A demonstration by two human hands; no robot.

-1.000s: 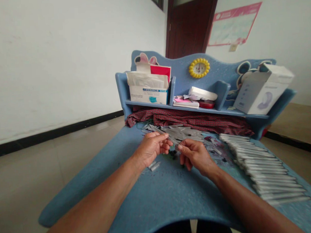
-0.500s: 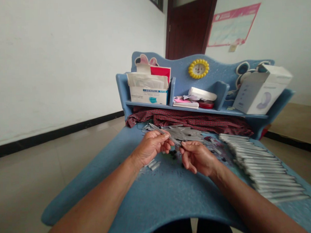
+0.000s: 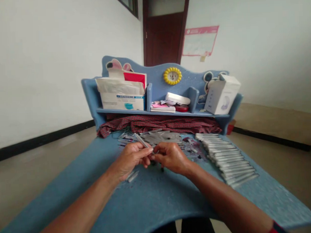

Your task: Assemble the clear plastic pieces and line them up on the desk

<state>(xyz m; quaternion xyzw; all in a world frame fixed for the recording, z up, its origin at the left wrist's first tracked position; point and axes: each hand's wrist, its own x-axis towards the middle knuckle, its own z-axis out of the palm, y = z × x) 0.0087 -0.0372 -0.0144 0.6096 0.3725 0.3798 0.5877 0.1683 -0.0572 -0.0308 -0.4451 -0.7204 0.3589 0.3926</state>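
Observation:
My left hand point(image 3: 135, 157) is closed, pinching a slim clear pen barrel point(image 3: 141, 140) between thumb and fingers. The barrel slants, its far end pointing up and left. At its near end my right hand point(image 3: 171, 156) has its thumb and fingertips closed, right against the left fingertips. Any small part between the right fingers is hidden. Beyond both hands lies a loose heap of clear barrels point(image 3: 161, 136). A few short clear pieces point(image 3: 132, 176) rest on the table below my left hand.
Rows of assembled-looking pens point(image 3: 228, 158) lie stacked at the right of the blue table point(image 3: 158, 201). Small dark bits and purple stains point(image 3: 194, 149) are beside them. Rolled checked cloth point(image 3: 158, 123) runs under the shelf point(image 3: 160, 114), which bears a mask box point(image 3: 121, 100) and a white box point(image 3: 222, 95).
The view has swung to the right. My right hand has come in closer to the left, its fingers now tucked against the barrel's near end. The left hand keeps its hold.

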